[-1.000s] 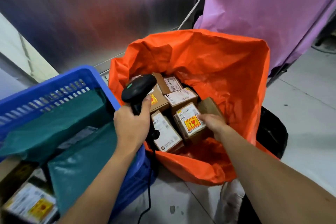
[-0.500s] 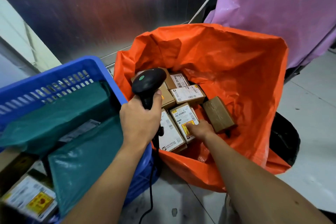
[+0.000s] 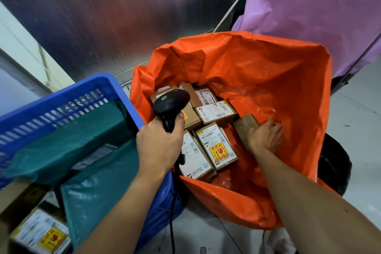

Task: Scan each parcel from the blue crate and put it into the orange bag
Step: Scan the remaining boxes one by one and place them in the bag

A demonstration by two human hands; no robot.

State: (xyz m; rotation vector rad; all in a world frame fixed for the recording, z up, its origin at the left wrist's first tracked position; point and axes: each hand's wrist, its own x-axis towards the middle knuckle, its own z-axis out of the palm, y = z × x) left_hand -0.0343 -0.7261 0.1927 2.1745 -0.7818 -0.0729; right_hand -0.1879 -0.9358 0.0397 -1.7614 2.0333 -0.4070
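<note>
Near-left parcel: a labelled box (image 3: 39, 237) with a yellow-and-red sticker lies in the near corner of the blue crate (image 3: 61, 97). It is blurred and the print cannot be read.
Crate contents: green mailers (image 3: 97, 198) fill the middle of the crate, and a grey label shows between them.
Left hand: the left hand (image 3: 158, 142) is above the crate's right rim. Fingers and thumb are clenched round the handle of the scanner (image 3: 171, 103). The scanner head sits over the left edge of the bag.
Scanner lead: a black cable (image 3: 172, 212) hangs from the handle, down past the crate's right wall to the near edge of view.
Right hand: the right hand (image 3: 265, 137) is down inside the orange bag (image 3: 268, 72), palm down. Its fingers are curled over the right end of a plain brown box (image 3: 245, 123), grasping it. Cannot tell whether the box is lifted or lying on the bag's bottom.
Task item position: the plain brown box is inside the bag, right of the other parcels and just beside the sticker box (image 3: 216, 146).
Other parcels in bag: the sticker box and a white-label box (image 3: 195, 154) lie side by side at the near left. A wide-label box (image 3: 215, 112) and a tilted box (image 3: 204, 95) lie farther. One more is partly hidden behind the scanner head.
Bag: the mouth is open and the bag stands just right of the crate. A black bin (image 3: 336, 163) shows at its right.
Far: a purple bag (image 3: 309, 6) is at far right, with a white cord (image 3: 237, 2) beside it and a metal wall (image 3: 103, 16) behind.
</note>
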